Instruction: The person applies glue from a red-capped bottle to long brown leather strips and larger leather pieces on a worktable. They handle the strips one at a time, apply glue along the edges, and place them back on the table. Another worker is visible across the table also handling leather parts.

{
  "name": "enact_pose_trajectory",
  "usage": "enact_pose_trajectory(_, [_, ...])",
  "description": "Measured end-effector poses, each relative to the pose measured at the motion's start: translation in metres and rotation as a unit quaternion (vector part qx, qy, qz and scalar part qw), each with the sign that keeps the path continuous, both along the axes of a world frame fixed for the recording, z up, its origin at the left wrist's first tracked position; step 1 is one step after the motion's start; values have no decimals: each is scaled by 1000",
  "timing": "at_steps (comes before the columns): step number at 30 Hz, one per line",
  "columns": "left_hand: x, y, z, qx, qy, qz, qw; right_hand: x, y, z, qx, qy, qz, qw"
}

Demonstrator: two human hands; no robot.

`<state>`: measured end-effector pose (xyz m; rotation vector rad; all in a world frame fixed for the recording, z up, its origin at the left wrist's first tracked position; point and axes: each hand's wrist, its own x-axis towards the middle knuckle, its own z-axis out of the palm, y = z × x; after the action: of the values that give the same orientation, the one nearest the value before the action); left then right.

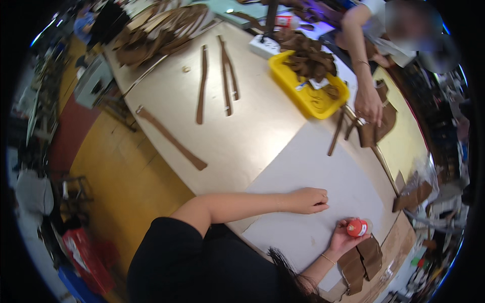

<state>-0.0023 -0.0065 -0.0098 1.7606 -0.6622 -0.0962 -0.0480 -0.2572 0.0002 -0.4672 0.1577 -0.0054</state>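
1. A red-topped bottle is gripped in the right hand, near the right edge of the grey sheet.
2. The left hand is held with fingers curled closed, its palm hidden, left of and beyond the bottle, well apart.
3. Brown pieces are laid just beside the right hand, by the sheet's lower right edge.

Bright light leaves a soft glare on the table, with a violet glow near the top. Fisheye distortion bends the outer parts, which look soft and darken to black.
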Motion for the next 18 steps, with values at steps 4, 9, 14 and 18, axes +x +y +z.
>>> enact_pose_trajectory(4, [0, 3, 5, 7, 14, 10, 1000, 3, 7, 7, -3, 9, -4, 1000])
enact_pose_trajectory(9, [1, 4, 14, 6, 37, -4, 999, 2, 1, 4, 2, 15, -13, 1000])
enact_pose_trajectory(14, [-4, 16, 36, 21, 89, -2, 996, 1, 1, 4, 18, 49, -20, 998])
enact_pose_trajectory(18, [-16, 55, 59, 17, 103, 60, 993, 5, 1, -1, 58, 68, -45, 995])
